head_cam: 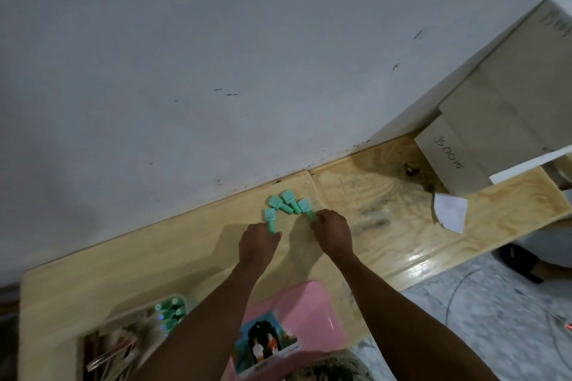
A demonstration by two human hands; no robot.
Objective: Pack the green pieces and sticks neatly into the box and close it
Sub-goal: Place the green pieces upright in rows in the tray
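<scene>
Several mint-green pieces [286,202] lie fanned out on the wooden table [173,250] close to the wall. My left hand [258,243] pinches the stem of the leftmost green piece [270,219]. My right hand [332,232] pinches the stem of the rightmost green piece [305,207]. At the near left a clear tray [133,334] holds dark-green pieces [170,314] and sticks. A pink box [297,315] with a picture label lies near me, partly hidden by my forearms.
Cardboard boxes [483,139] are stacked at the far right of the table, with a white paper scrap [450,215] in front. A grey wall runs along the table's far edge. Tiled floor and a cable show at the right.
</scene>
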